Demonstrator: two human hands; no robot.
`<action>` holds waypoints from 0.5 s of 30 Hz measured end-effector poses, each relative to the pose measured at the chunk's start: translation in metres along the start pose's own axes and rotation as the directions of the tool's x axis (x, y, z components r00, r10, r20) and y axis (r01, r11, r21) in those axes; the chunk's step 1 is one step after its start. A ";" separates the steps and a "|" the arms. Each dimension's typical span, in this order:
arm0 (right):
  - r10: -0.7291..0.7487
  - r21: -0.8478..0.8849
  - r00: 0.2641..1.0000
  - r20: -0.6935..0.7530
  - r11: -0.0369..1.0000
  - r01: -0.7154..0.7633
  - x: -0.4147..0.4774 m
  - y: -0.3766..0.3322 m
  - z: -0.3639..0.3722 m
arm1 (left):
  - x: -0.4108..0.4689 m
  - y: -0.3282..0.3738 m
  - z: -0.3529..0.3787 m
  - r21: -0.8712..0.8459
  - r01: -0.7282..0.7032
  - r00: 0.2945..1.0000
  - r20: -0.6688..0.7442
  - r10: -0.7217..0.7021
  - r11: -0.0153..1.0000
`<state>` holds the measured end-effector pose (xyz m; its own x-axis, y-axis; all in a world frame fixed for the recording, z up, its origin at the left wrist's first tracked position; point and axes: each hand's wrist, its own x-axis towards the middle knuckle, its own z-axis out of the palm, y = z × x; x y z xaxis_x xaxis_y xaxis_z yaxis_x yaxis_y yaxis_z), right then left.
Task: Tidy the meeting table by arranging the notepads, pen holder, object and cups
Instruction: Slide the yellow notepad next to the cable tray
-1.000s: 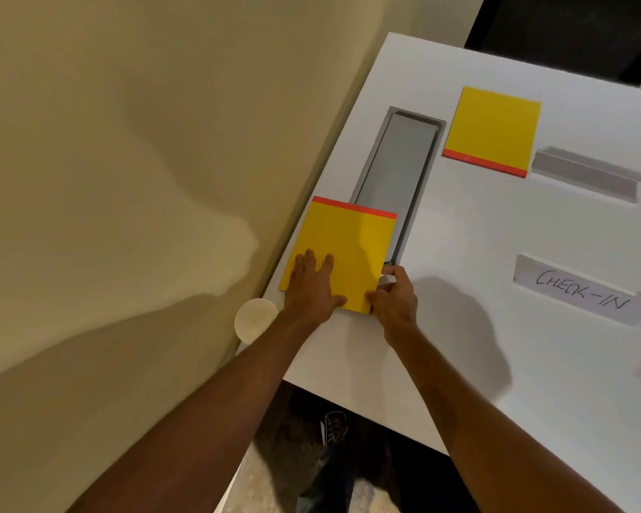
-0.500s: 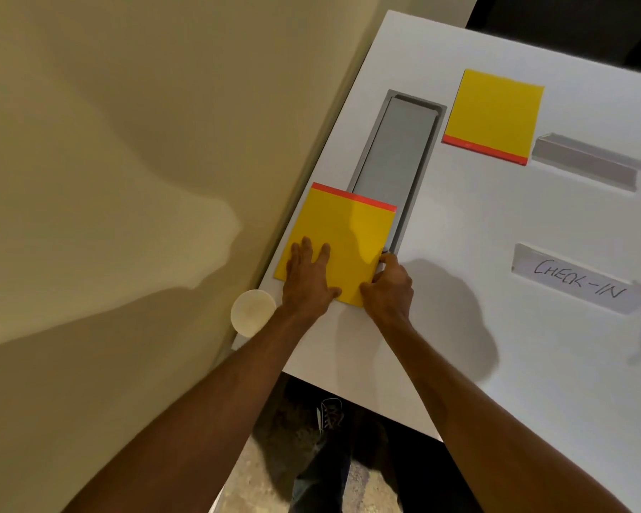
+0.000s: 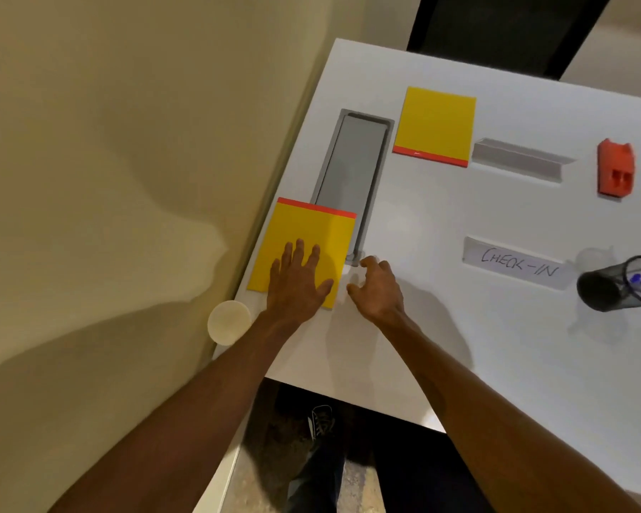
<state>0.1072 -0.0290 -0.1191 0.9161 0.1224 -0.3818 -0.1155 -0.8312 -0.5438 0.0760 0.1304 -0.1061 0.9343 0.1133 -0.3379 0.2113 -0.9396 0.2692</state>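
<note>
We had the near notepad (image 3: 304, 249) at the table's (image 3: 441, 346) 9 o'clock corner, its red strip pointing to 12 and its far edge lying over the near end of the grey hatch (image 3: 352, 161) set into the tabletop. Our left hand (image 3: 297, 286) lay flat on the pad, fingers spread, pressing and gripping nothing. Our right hand (image 3: 376, 286) hovered just off the pad's 3 o'clock edge, fingers loosely curled, empty, apart from the paper.

The step, as we judged it, was squaring this pad to the table edge. We reckoned it wanted light, even pressure from the flat palm and a nudge from the right fingertips on the side edge, so the pad would slide without turning. The table edge was close at 9 o'clock, so any push that way risked an overhang.

The second notepad (image 3: 435, 125) lay at 12 o'clock beside the hatch, red strip toward us.

Containers: the mesh pen holder (image 3: 615, 286) lay tipped on its side at 3 o'clock, something blue, perhaps a pen, showing inside. A cup (image 3: 229, 322) sat at the corner by our left wrist; we could not see any contents. The hatch was closed.

Also noted: an orange object (image 3: 615, 168), a CHECK-IN sign (image 3: 515, 262) and a grey sign stand (image 3: 518, 161).
</note>
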 end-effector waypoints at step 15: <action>0.074 0.024 0.974 -0.212 0.997 -0.071 -0.060 0.124 -0.124 | -0.011 0.174 -0.005 0.022 -0.260 0.959 -0.106 0.261 0.965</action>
<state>0.0856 -0.2065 -0.0712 0.9655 -0.0578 -0.2537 -0.1895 -0.8244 -0.5333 0.1035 -0.0333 -0.0508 0.9822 -0.1022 -0.1579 -0.0454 -0.9435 0.3282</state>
